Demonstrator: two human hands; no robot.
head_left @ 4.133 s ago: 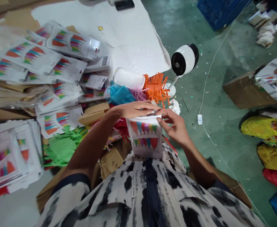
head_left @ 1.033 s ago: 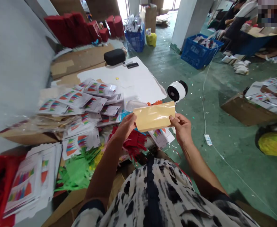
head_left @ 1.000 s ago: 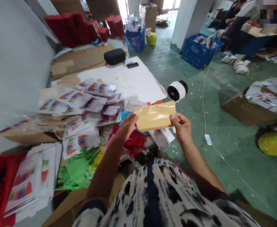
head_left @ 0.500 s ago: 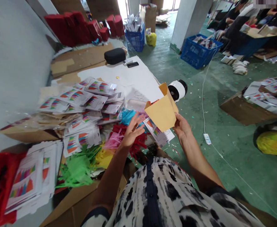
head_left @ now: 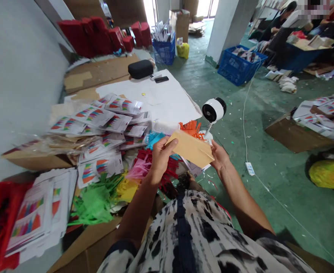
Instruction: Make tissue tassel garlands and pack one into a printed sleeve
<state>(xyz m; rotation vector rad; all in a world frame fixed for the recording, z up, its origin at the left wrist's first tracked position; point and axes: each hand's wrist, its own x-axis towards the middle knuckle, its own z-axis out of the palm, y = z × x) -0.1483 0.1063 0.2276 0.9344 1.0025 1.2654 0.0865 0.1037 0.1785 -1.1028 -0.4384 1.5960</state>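
Observation:
A tan kraft paper envelope is held out in front of my body, tilted, between both hands. My left hand pinches its left corner with the thumb on top. At the right end, my right hand grips the edge, its fingers partly hidden behind the paper. Just beyond the envelope lies a bunch of orange paper strips. Red fringe, pink strips and blue strips lie close to my left hand. A white printed card is partly covered below the envelope.
Packaged printed cards are heaped on the left of the table, near green strips and yellow strips. A white fan stands beyond my right hand. A cable with a power strip crosses the floor. Blue crates stand farther back.
My left hand has closed on the envelope's left corner. The envelope has come lower and now looks flatter, with its raised flap out of sight. The orange strips are now exposed behind it.

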